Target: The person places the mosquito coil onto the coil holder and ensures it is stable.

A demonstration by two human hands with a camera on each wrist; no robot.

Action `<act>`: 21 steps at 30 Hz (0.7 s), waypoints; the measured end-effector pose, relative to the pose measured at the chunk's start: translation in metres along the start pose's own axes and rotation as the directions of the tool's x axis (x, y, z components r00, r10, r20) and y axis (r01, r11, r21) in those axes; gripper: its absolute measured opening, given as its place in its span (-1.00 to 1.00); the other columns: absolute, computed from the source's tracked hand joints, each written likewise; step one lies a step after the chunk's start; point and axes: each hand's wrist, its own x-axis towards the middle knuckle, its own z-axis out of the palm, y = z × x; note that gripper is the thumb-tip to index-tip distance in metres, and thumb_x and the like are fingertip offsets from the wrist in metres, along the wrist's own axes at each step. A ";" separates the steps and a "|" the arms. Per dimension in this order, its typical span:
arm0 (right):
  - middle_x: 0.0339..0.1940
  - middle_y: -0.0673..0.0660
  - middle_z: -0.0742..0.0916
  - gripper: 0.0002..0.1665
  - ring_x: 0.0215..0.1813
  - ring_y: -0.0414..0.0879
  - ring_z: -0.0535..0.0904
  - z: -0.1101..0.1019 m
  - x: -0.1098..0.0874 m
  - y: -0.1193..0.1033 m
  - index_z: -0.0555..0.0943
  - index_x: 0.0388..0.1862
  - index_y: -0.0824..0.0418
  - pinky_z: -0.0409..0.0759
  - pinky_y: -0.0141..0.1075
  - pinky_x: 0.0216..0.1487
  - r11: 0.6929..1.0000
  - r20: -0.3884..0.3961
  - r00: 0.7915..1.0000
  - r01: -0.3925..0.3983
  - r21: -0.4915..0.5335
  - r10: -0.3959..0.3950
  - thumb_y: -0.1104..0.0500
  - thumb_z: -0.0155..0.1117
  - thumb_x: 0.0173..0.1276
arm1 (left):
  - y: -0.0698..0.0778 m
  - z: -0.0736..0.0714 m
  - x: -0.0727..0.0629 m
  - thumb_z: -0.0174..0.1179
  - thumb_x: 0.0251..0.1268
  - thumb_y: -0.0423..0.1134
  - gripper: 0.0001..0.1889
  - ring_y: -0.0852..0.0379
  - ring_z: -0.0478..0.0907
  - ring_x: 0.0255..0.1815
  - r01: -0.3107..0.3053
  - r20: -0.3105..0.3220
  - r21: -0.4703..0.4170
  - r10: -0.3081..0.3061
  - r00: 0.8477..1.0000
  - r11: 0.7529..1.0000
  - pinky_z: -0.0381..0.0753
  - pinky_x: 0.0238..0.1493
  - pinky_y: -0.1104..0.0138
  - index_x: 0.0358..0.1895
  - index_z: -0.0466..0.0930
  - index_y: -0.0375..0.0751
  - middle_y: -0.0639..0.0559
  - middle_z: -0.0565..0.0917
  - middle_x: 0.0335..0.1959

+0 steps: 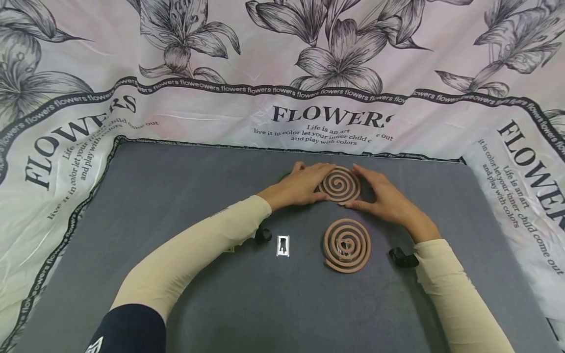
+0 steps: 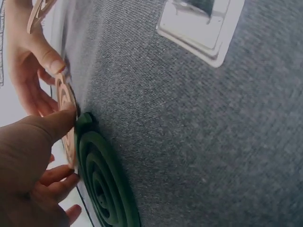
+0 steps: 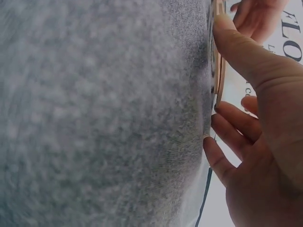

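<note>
At the back of the table my left hand [image 1: 302, 186] and right hand [image 1: 388, 196] hold a brown mosquito coil [image 1: 339, 184] between them by its opposite edges. In the left wrist view, the left thumb lies on the coil's face and the fingers are at its rim. The right wrist view shows the right thumb and fingers along the brown coil's [image 3: 220, 71] edge. Another brown mosquito coil [image 1: 326, 245] lies flat nearer me, with a metal piece showing at its centre. A green mosquito coil [image 2: 111, 165] lies beside my left hand, mostly hidden in the head view.
A small silver metal plate with a dark centre [image 1: 283, 246] lies left of the nearer coil. Part of a yellowish object [image 1: 229, 250] shows beside the left sleeve. Flower-printed cloth [image 1: 326, 127] stands along the table's back and sides.
</note>
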 end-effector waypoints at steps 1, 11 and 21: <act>0.58 0.30 0.46 0.19 0.59 0.31 0.28 0.000 -0.001 0.000 0.15 0.72 0.30 0.13 0.28 0.58 1.000 -0.007 1.000 0.005 0.005 -0.005 0.03 0.64 0.30 | 0.000 0.000 0.000 0.27 0.55 0.07 -0.11 0.05 0.18 0.68 -0.011 -0.007 0.001 0.011 1.000 1.000 0.10 0.50 -0.06 0.74 0.01 -0.13 -0.07 0.20 0.71; 0.57 0.26 0.47 0.24 0.47 0.26 0.42 -0.009 -0.013 -0.008 0.04 0.79 0.01 0.34 0.29 0.43 1.000 -0.051 0.999 0.016 0.024 -0.015 0.03 0.62 0.33 | -0.001 -0.010 -0.009 0.20 0.57 0.16 -0.10 0.12 0.14 0.69 -0.052 -0.051 -0.042 0.050 0.997 0.998 0.05 0.55 -0.08 0.77 -0.07 0.02 0.03 0.13 0.73; 0.58 0.22 0.45 0.26 0.50 0.21 0.37 -0.018 -0.031 -0.038 0.02 0.79 -0.15 0.37 0.25 0.42 0.999 -0.113 0.993 0.034 0.040 -0.029 0.10 0.62 0.32 | -0.003 -0.017 -0.031 0.29 0.48 0.20 -0.05 0.13 0.19 0.66 -0.176 -0.170 -0.136 0.152 0.974 0.975 0.11 0.51 -0.04 0.75 0.01 -0.01 0.03 0.21 0.70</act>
